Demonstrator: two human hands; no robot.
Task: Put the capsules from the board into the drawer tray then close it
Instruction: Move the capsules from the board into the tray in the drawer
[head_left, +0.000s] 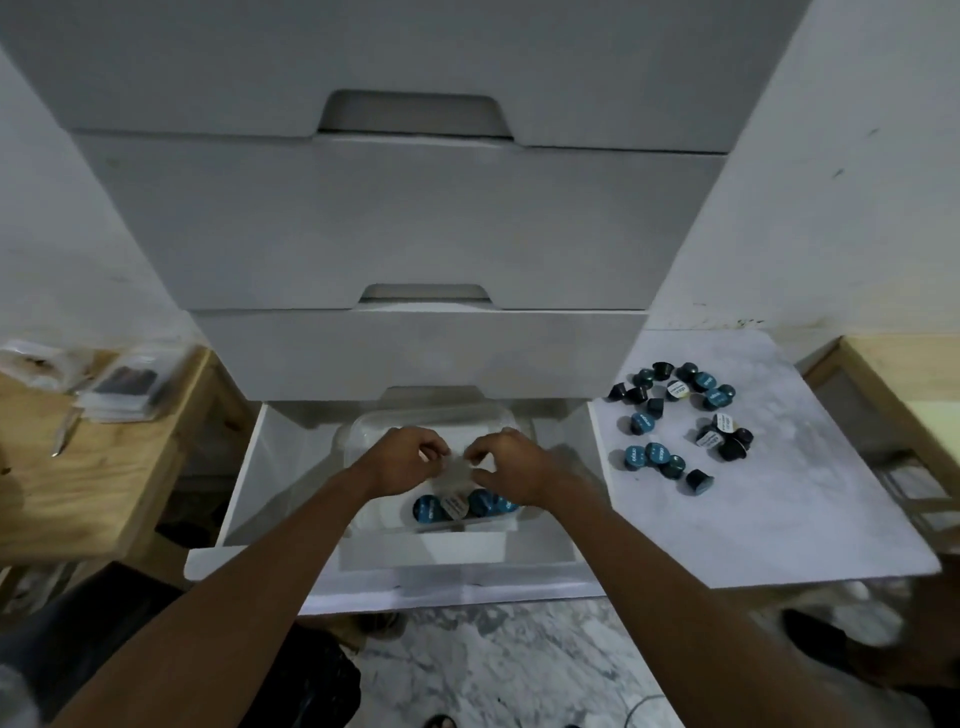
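Observation:
The bottom drawer (249, 467) of a white cabinet stands pulled out. Inside it sits a clear plastic tray (363, 431) with several blue and dark capsules (427, 508) at its near end. My left hand (402, 460) and my right hand (511, 465) hover together over the tray, fingers curled and almost touching. Something small and blurred lies between the fingertips; I cannot tell what. On the white board (779, 509) to the right lie several more loose capsules (675, 415), blue ones and black ones.
Closed white drawers (405, 228) rise above the open one. A wooden shelf (78, 478) at the left carries plastic packets (122, 389). Another wooden piece (904, 374) stands at the right. Marble-patterned floor (493, 670) lies below the drawer front.

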